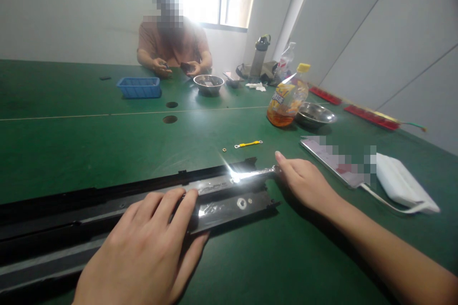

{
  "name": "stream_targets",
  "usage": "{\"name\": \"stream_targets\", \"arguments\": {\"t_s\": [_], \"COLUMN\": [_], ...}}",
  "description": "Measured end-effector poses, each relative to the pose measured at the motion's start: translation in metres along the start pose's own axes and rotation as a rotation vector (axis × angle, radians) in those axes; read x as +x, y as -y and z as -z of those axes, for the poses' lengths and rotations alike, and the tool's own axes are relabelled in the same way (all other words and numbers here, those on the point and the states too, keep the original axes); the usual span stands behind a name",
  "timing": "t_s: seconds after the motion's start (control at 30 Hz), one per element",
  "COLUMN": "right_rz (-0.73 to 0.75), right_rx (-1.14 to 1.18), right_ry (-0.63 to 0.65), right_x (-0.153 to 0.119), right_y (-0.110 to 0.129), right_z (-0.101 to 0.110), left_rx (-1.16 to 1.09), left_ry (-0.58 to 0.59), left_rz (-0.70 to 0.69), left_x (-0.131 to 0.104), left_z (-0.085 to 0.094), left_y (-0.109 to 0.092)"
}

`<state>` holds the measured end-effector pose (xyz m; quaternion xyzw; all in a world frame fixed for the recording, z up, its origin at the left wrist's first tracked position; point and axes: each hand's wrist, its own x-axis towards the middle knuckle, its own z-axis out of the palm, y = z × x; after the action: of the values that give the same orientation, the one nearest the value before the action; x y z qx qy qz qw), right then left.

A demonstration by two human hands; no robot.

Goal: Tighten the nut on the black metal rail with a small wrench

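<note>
A long black metal rail (229, 212) lies across the green table from the left edge to the middle. My left hand (150, 243) is closed over its near side, fingers on top and thumb beneath the edge. Beyond its right end, my right hand (304, 181) grips a shiny metal wrench (254, 175); glare blurs the head, which lies over the rail. A washer-like ring (242, 203) shows on the rail's end. Behind the rail lie a yellow wire with ring terminals (249, 144) and a small brass-coloured nut or ring (224, 149).
Across the table (71, 138) sits a person (171, 47) holding dark items. A blue basket (139, 88), two steel bowls (208, 84) and an orange drink bottle (286, 100) stand at the back. A phone (332, 162) with a cable to a white pack (404, 183) lies at right.
</note>
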<state>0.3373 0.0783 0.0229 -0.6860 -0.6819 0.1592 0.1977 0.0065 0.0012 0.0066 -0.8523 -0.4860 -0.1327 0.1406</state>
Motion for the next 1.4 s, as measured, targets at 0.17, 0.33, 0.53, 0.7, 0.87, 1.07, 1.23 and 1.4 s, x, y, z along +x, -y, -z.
{"name": "stream_targets", "arguments": {"t_s": [0.17,0.33,0.53,0.7,0.87,1.07,1.23,1.4], "right_rz": [0.013,0.007,0.0,0.01,0.006,0.008,0.017,0.002], "right_rx": [-0.042,-0.02,-0.021,0.014,0.016,-0.005,0.063,0.053], "right_ry": [0.051,0.023,0.053,0.014,0.011,0.038,0.021,0.035], "right_x": [0.0001,-0.0002,0.0005,0.0006,0.0,0.0003,-0.0007,-0.0014], "right_y": [0.0014,-0.0008,-0.0007,-0.0038,-0.0036,-0.0003,-0.0006,0.0005], "right_z": [0.0005,0.0,-0.0002,-0.0015,-0.0013,-0.0003,0.0006,0.0018], "left_rx": [-0.009,-0.013,-0.014,-0.011,0.0,-0.013,-0.013,-0.01], "left_ry": [-0.005,-0.004,-0.004,-0.011,-0.01,-0.008,-0.003,-0.002], "left_rz": [0.003,0.004,0.009,0.002,0.009,0.005,0.004,0.007], "left_x": [-0.0013,-0.0012,-0.0007,0.0,-0.0006,0.0001,-0.0013,-0.001], "left_z": [0.0008,0.0004,0.0004,-0.0001,-0.0002,-0.0008,-0.0018,-0.0021], "left_y": [-0.0009,-0.0005,-0.0009,-0.0006,-0.0004,-0.0006,-0.0003,0.0001]}}
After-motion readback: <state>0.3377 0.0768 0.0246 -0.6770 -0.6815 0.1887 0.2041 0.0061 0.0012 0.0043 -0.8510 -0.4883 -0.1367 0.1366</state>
